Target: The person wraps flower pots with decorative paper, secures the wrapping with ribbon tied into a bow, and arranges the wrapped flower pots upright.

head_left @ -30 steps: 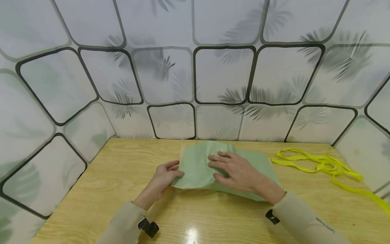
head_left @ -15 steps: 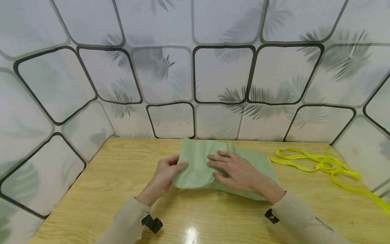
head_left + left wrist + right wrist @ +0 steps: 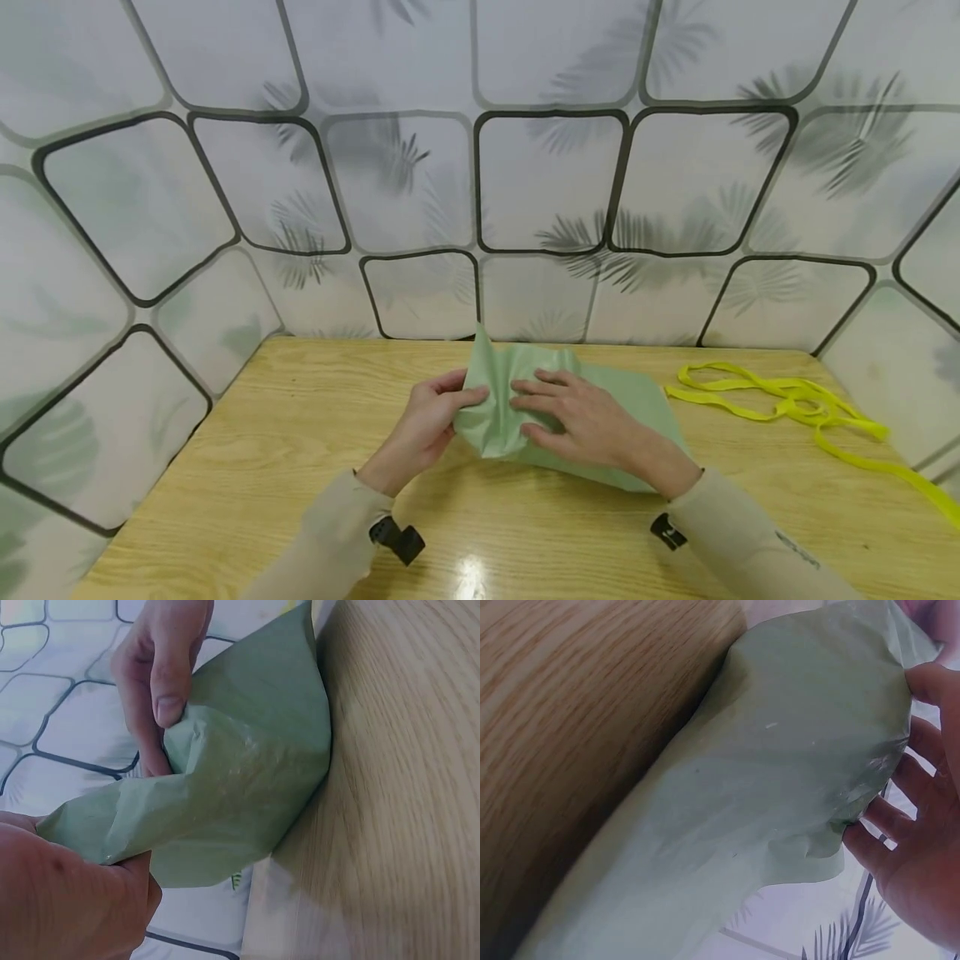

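A pale green sheet of thin, slightly shiny wrapping (image 3: 633,404) lies bulging on the wooden table. My left hand (image 3: 426,421) pinches its left end, thumb on top and fingers behind, and this end stands raised in a pointed fold. In the left wrist view the left hand (image 3: 71,892) holds a gathered strip of the sheet (image 3: 255,757). My right hand (image 3: 588,421) rests on the middle of the sheet with its fingers spread. Seen from the right wrist, that hand's fingertips (image 3: 855,838) touch the creased upper side. Whatever is under the sheet is hidden.
Loose coils of yellow ribbon (image 3: 806,408) lie at the right of the table (image 3: 300,433), one end trailing to the front right. A patterned cloth wall (image 3: 555,183) closes off the back and both sides. Black straps (image 3: 397,540) sit on both wrists.
My left hand has moved right and slightly up, drawing the sheet's left end inward and raising it into a sharp fold. The right hand has stayed in place.
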`<state>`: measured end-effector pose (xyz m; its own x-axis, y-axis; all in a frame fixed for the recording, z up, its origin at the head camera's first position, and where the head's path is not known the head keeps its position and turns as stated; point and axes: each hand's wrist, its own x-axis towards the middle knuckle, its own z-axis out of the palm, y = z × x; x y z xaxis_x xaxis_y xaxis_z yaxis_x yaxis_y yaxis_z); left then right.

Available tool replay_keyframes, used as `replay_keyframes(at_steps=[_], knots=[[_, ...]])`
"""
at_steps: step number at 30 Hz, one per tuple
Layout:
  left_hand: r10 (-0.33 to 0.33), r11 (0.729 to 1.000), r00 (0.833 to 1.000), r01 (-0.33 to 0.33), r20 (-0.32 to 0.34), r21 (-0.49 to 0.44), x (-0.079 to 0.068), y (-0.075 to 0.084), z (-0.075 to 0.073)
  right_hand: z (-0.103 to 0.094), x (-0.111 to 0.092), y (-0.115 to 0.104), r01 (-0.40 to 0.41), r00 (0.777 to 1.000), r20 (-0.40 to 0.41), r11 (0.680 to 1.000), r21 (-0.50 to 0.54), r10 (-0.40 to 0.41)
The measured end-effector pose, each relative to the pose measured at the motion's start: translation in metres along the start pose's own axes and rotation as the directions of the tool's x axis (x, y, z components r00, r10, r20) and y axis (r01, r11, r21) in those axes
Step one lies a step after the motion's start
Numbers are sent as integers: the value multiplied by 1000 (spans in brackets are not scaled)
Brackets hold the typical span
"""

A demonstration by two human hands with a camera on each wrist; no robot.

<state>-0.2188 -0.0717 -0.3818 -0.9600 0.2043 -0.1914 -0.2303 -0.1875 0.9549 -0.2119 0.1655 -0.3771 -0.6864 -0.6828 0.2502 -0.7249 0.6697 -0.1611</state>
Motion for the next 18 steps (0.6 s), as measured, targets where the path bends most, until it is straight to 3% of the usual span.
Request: replay_keyframes(at_steps=[7, 14, 18], knots=[[-16, 1000, 1000, 16, 3, -24, 1, 0, 10, 4, -2, 2, -8, 999, -44, 1000, 12, 8], [-8, 1000, 999, 8, 52, -1, 2, -1, 14, 7, -3, 1, -95, 984, -136, 988, 125, 111], [-10, 1000, 998, 10, 58, 6, 3, 0, 18, 7, -4, 2, -69, 982, -167, 988, 139, 92]])
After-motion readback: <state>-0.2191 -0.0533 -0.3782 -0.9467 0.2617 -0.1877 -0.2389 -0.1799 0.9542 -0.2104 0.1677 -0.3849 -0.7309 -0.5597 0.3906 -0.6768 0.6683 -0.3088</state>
